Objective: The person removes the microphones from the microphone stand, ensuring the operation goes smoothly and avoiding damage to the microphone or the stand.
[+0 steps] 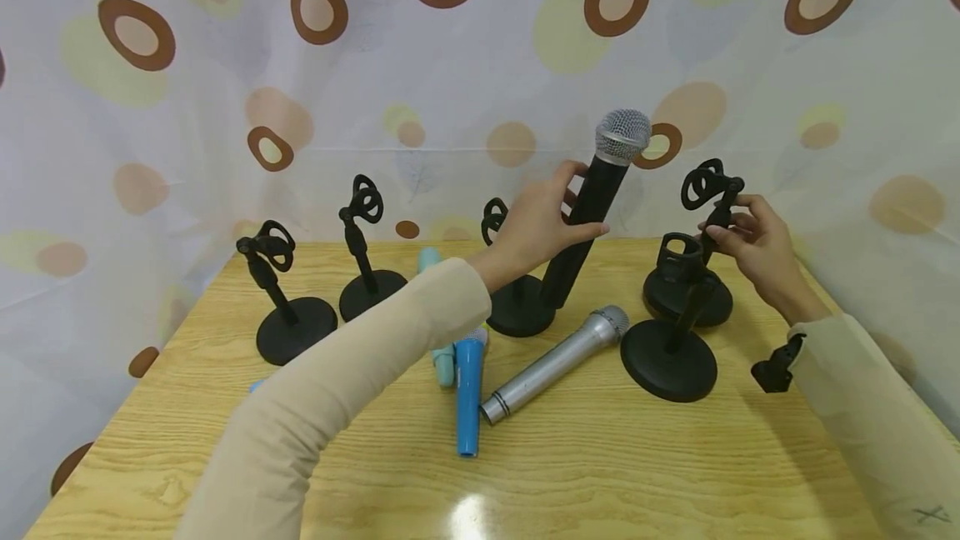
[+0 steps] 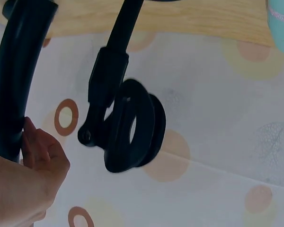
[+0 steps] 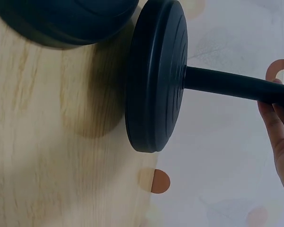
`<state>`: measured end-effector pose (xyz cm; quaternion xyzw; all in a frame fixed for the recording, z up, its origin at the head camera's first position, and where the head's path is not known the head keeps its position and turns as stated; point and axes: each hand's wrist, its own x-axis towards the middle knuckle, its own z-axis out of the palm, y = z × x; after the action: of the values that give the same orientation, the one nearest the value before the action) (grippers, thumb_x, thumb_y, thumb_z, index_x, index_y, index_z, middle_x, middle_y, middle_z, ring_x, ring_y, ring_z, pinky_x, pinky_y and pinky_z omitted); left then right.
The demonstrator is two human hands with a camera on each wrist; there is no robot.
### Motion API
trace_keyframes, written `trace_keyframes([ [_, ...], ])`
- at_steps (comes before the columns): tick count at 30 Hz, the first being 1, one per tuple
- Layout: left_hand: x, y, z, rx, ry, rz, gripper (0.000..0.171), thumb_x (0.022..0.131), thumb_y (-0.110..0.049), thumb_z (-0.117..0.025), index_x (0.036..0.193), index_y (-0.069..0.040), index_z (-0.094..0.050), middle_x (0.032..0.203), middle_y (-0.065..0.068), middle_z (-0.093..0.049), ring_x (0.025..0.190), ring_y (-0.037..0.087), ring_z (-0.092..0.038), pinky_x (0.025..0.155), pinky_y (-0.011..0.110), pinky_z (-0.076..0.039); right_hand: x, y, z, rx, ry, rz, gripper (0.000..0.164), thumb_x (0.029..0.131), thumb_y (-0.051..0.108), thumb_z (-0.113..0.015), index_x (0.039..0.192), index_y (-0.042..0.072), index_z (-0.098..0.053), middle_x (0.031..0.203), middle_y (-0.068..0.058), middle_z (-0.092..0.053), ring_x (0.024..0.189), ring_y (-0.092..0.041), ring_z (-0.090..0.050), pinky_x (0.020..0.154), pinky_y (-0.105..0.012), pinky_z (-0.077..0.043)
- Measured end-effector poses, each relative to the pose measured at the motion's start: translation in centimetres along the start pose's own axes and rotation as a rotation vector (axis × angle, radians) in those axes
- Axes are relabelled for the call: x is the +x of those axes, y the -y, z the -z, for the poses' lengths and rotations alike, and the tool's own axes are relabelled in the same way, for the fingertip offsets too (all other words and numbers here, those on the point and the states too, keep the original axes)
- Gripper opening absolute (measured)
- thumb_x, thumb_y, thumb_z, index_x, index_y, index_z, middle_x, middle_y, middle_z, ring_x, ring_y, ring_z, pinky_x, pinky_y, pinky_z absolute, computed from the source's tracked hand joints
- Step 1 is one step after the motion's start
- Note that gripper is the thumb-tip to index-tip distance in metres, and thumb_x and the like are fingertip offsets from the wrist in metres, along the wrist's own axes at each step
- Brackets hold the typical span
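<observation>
My left hand (image 1: 528, 227) grips a black microphone (image 1: 595, 190) with a silver mesh head by its handle. The microphone leans to the right, head up, its lower end beside the base of the middle microphone stand (image 1: 521, 313). That stand's ring-shaped clip (image 2: 132, 127) shows beside the hand in the left wrist view. With thumb and fingers, my right hand (image 1: 759, 252) holds the upper stem of a black microphone stand (image 1: 722, 219) at the back right. Its round base (image 3: 156, 80) and stem show in the right wrist view. Another stand (image 1: 669, 361) is just in front, overlapping it.
A silver microphone (image 1: 551, 369), a blue microphone (image 1: 468, 398) and a teal microphone (image 1: 444, 367) lie mid-table, the teal one partly behind my left sleeve. Two black stands, one farther left (image 1: 296, 330) and one nearer the middle (image 1: 363, 294), stand on the wooden table (image 1: 600, 473). A patterned cloth (image 1: 465, 65) hangs behind.
</observation>
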<state>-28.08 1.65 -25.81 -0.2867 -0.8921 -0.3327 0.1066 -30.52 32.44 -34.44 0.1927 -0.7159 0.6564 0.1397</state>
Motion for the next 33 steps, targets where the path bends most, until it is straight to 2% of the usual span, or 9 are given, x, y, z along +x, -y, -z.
trace_keyframes([
  [4, -0.7, 0.3, -1.0, 0.066, 0.039, 0.010, 0.068, 0.079, -0.039, -0.069, 0.133, -0.015, -0.037, 0.104, 0.005, -0.065, 0.082, 0.011, -0.062, 0.062, 0.021, -0.049, -0.5, -0.2, 0.3, -0.013, -0.019, 0.002, 0.035, 0.087, -0.004, -0.055, 0.119, 0.002, -0.045, 0.089, -0.001, -0.064, 0.075, -0.007, -0.067, 0.068, -0.016, -0.053],
  [8, -1.2, 0.6, -2.0, 0.095, 0.048, 0.016, 0.067, 0.079, -0.040, -0.069, 0.133, -0.018, -0.038, 0.103, 0.003, -0.066, 0.085, 0.011, -0.063, 0.062, 0.022, -0.050, -0.7, -0.7, 0.7, -0.010, -0.031, 0.010, 0.035, 0.087, -0.002, -0.056, 0.119, 0.005, -0.047, 0.090, -0.001, -0.064, 0.075, -0.007, -0.067, 0.069, -0.016, -0.053],
  [13, -1.8, 1.2, -3.2, 0.139, 0.047, 0.037, 0.066, 0.078, -0.041, -0.069, 0.133, -0.020, -0.040, 0.100, 0.002, -0.067, 0.078, 0.010, -0.062, 0.054, 0.020, -0.047, -0.8, -1.3, 1.3, 0.048, -0.017, 0.039, 0.036, 0.086, -0.001, -0.058, 0.120, 0.009, -0.048, 0.091, -0.002, -0.065, 0.077, -0.010, -0.068, 0.071, -0.018, -0.053],
  [16, -2.0, 1.5, -3.7, 0.164, 0.053, 0.051, 0.065, 0.078, -0.042, -0.069, 0.133, -0.020, -0.041, 0.097, 0.002, -0.067, 0.071, 0.010, -0.062, 0.049, 0.019, -0.045, -0.9, -1.3, 1.4, 0.096, -0.013, 0.041, 0.036, 0.086, -0.003, -0.057, 0.119, 0.006, -0.048, 0.091, -0.005, -0.065, 0.077, -0.012, -0.069, 0.070, -0.019, -0.054],
  [17, -2.1, 1.5, -3.9, 0.172, 0.054, 0.056, 0.065, 0.078, -0.042, -0.069, 0.133, -0.020, -0.041, 0.097, 0.001, -0.068, 0.071, 0.010, -0.062, 0.048, 0.019, -0.044, -1.0, -1.0, 1.2, 0.061, -0.036, 0.025, 0.035, 0.086, -0.001, -0.058, 0.118, 0.007, -0.048, 0.089, -0.004, -0.065, 0.075, -0.010, -0.069, 0.070, -0.019, -0.054],
  [19, -2.3, 1.7, -4.2, 0.183, 0.059, 0.065, 0.065, 0.078, -0.041, -0.070, 0.133, -0.020, -0.042, 0.096, 0.001, -0.067, 0.072, 0.009, -0.062, 0.048, 0.019, -0.044, -1.0, -0.9, 1.3, 0.064, -0.036, 0.025, 0.035, 0.086, -0.002, -0.057, 0.118, 0.006, -0.047, 0.089, -0.004, -0.065, 0.075, -0.010, -0.069, 0.069, -0.019, -0.054],
  [26, -2.7, 2.4, -5.1, 0.213, 0.074, 0.087, 0.063, 0.077, -0.040, -0.070, 0.131, -0.020, -0.045, 0.120, -0.004, -0.056, 0.078, 0.008, -0.061, 0.052, 0.021, -0.046, -0.9, -1.6, 2.0, 0.097, -0.052, 0.013, 0.037, 0.085, 0.000, -0.060, 0.119, 0.006, -0.047, 0.090, -0.003, -0.067, 0.075, -0.011, -0.069, 0.069, -0.019, -0.054],
  [30, -2.9, 2.7, -5.6, 0.236, 0.107, 0.127, 0.065, 0.077, -0.041, -0.071, 0.133, -0.020, -0.045, 0.103, -0.002, -0.063, 0.067, 0.009, -0.059, 0.048, 0.023, -0.044, -1.1, -1.2, 1.9, 0.117, -0.076, -0.010, 0.035, 0.085, -0.002, -0.058, 0.117, 0.006, -0.047, 0.087, -0.003, -0.067, 0.074, -0.011, -0.069, 0.068, -0.021, -0.054],
  [33, -3.0, 3.1, -6.0, 0.258, 0.138, 0.159, 0.066, 0.077, -0.043, -0.070, 0.133, -0.021, -0.044, 0.090, -0.001, -0.066, 0.060, 0.009, -0.057, 0.045, 0.023, -0.043, -1.3, -0.9, 1.8, 0.136, -0.063, -0.028, 0.036, 0.085, -0.005, -0.056, 0.117, 0.008, -0.047, 0.088, -0.003, -0.067, 0.074, -0.011, -0.069, 0.068, -0.020, -0.054],
])
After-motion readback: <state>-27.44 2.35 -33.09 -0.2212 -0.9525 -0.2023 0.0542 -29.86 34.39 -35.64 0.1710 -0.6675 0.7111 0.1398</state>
